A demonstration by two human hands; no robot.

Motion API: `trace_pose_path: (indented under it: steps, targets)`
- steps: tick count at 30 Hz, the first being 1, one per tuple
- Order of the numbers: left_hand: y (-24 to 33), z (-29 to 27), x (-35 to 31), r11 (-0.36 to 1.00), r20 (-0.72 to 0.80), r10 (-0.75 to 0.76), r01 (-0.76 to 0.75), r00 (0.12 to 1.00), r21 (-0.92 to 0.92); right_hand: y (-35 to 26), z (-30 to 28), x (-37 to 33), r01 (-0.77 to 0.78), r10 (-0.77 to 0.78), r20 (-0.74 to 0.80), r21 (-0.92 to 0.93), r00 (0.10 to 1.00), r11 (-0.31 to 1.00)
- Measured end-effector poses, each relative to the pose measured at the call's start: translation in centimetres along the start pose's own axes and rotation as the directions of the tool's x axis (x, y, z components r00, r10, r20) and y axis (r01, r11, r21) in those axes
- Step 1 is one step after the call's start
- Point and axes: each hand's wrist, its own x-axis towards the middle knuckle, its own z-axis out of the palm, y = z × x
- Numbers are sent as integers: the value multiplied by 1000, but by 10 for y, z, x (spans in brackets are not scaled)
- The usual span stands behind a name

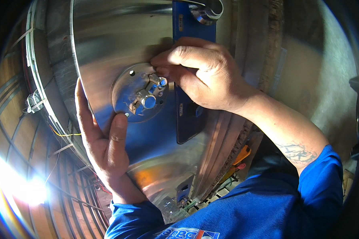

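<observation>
A shiny metal panel (115, 32), which looks like a door, stands upright in front of me. A round metal plate (121, 89) with small holes lies against its face, and two short cylindrical fittings (149, 102) stick out of the plate. My left hand (105, 147) is closed round the panel's left edge; its fingers go behind and its thumb presses by the plate's lower rim, next to a hole. My right hand (211, 77) pinches with thumb and forefinger at the plate's upper right rim. Whatever lies between those fingertips is hidden.
Right of the plate runs a long dark blue strip (187, 131) with a chrome lever handle (206, 16) at its top. A frame with rough edges (267, 59) stands beyond it. A bright light (28, 189) glares at lower left. An orange-yellow tool (240, 155) lies low on the right.
</observation>
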Motion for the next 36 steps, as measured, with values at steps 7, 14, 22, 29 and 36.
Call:
trace_pose_path:
  steps: [7, 14, 22, 29, 36]
  targets:
    - [8, -8, -4, 901, 51, 166, -172, 985, 398, -3, 7, 3, 5, -3, -110, 17, 994, 1000]
    - [11, 3, -6, 991, -43, 12, -7, 999, 133, -4, 3, 9, 127, -142, -126, -124, 982, 984]
    - [15, 4, -14, 907, -175, -232, 278, 957, 317, -9, -6, -4, -432, 469, -123, 237, 875, 870]
    - [10, 7, -17, 943, -90, -92, 116, 992, 311, -98, -24, -124, -599, 889, 456, 701, -40, -386]
    - [10, 4, -13, 959, -89, -112, 131, 990, 252, -95, -60, -123, -453, 656, 579, -476, 484, 754]
